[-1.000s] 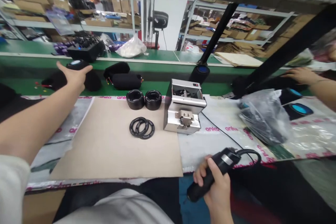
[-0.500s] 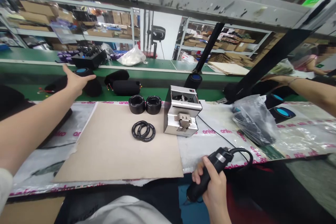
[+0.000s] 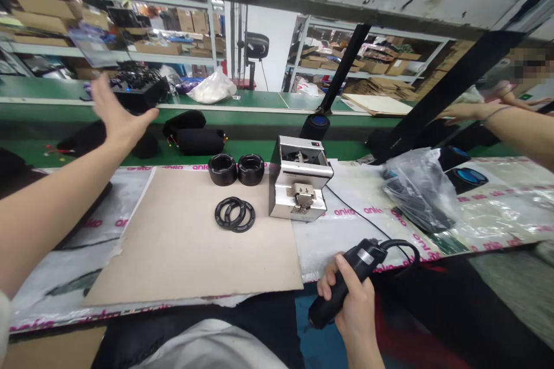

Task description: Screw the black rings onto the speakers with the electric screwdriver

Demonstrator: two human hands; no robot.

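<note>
While reaching out over the green belt with left hand spread wide just above a black fabric-covered cylinder, keeps right hand wrapped round the corded electric screwdriver, tip down near the lap, clear of the cardboard sheet.

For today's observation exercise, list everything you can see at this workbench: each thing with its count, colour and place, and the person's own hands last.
cardboard sheet: one, brown, middle of the bench.
flat rings: two, black, overlapping on the cardboard.
round housings: two, black, at the cardboard's far edge.
metal machine: one, silver, right of the cardboard.
plastic bag: one, clear, dark parts inside, right side.
fabric-covered cylinders: several, black, on the green belt.
white bag: one, far belt.
co-worker's hand: one, far right.
left hand: open, raised over the belt.
right hand: closed around the black electric screwdriver.
</note>
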